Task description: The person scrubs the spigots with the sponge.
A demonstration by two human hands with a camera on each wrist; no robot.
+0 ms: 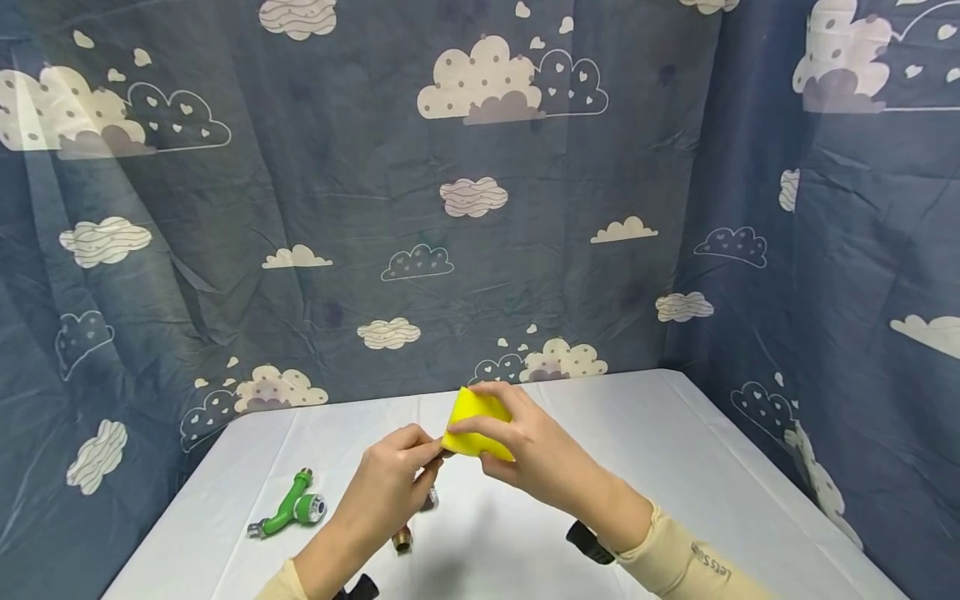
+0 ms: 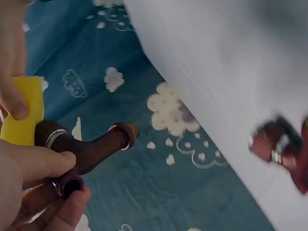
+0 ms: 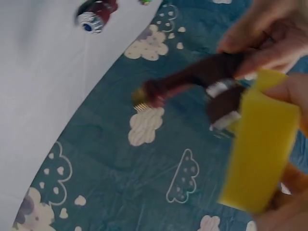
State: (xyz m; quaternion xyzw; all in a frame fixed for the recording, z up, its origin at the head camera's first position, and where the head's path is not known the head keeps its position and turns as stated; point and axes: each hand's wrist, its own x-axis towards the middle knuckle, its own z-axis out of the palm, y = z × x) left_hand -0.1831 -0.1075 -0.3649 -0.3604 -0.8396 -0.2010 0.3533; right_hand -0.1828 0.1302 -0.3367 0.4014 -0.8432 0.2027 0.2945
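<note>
My left hand [image 1: 393,467] grips a dark reddish-brown branched pipe valve [image 2: 91,151] with a brass threaded end. Its fingers and thumb close round the side branch in the left wrist view. In my right hand [image 1: 528,437] is a yellow sponge [image 1: 480,421], pinched between thumb and fingers. The sponge lies against the valve's banded end, above the table. From the head, the left hand hides most of the held valve. A second dark red valve [image 3: 98,14] with a silvery end lies on the table, partly hidden behind the left hand in the head view.
A green branched valve [image 1: 288,508] with silvery ends lies on the left of the white table [image 1: 637,467]. Dark blue cloth printed with clouds [image 1: 345,192] hangs behind the table and along its sides.
</note>
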